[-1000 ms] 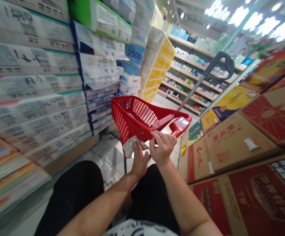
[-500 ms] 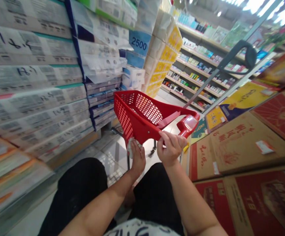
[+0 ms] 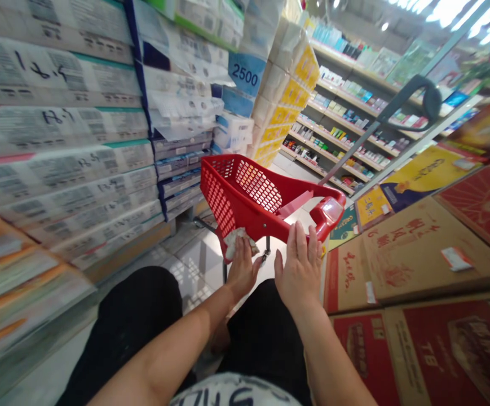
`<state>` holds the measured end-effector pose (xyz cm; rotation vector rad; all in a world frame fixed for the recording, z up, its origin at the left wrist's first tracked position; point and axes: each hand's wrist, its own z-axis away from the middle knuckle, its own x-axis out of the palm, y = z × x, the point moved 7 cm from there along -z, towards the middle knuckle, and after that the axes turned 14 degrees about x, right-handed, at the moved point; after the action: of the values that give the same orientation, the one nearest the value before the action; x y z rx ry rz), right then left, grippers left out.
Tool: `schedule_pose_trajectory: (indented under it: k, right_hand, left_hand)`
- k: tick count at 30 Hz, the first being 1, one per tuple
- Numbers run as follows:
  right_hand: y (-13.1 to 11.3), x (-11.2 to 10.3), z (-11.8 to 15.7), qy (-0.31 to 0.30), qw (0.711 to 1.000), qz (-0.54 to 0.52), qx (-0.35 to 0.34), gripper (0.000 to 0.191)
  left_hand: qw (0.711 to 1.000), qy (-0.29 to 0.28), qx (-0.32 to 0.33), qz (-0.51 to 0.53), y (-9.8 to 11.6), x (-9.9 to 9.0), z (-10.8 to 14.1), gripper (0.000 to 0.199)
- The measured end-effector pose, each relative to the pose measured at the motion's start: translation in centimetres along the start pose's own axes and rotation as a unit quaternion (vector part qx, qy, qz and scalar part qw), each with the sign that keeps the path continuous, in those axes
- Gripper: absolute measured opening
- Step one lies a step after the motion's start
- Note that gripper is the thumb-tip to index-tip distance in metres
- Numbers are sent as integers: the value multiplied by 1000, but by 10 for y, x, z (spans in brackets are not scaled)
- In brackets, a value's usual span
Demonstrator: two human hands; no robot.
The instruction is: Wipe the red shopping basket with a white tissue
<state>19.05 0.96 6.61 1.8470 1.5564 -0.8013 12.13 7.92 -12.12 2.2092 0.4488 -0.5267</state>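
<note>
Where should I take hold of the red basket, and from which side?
Probably take the red basket by its near rim, coming from above on the person's side. The rim is a long edge with open space behind it, so a grip could hook over; the cloth sits lower, against the basket's side.

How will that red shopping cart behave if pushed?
The red shopping cart would probably roll, given what looks like a caster underneath. It seems light for its size: its basket wall is perforated.
</note>
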Motion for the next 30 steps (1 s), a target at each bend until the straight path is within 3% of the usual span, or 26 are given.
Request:
schedule_pose_trajectory:
  k: [4, 8, 13, 17, 21, 26, 30]
  right_hand:
    - [6, 1, -1, 2, 1000, 5, -28, 66]
    - [10, 3, -1, 7, 999, 16, -33, 65]
    - [7, 6, 6, -7, 999, 38, -37, 66]
    - [0, 12, 11, -18, 997, 39, -57, 63]
    - [5, 13, 0, -1, 997, 44, -59, 60]
    - [3, 26, -13, -21, 992, 61, -106, 58]
    - [2, 34, -27, -22, 991, 62, -115, 54]
  left_hand:
    - [995, -20, 93, -15, 22, 3, -4, 72]
    - [999, -11, 42, -31, 16, 2, -7, 72]
    - [996, -32, 80, -9, 19, 2, -14, 71]
    - [1000, -29, 12, 2, 7, -2, -15, 72]
    - [997, -40, 66, 16, 18, 1, -18, 71]
    - [999, -25, 15, 21, 14, 8, -24, 70]
    - [998, -35, 42, 42, 19, 16, -33, 71]
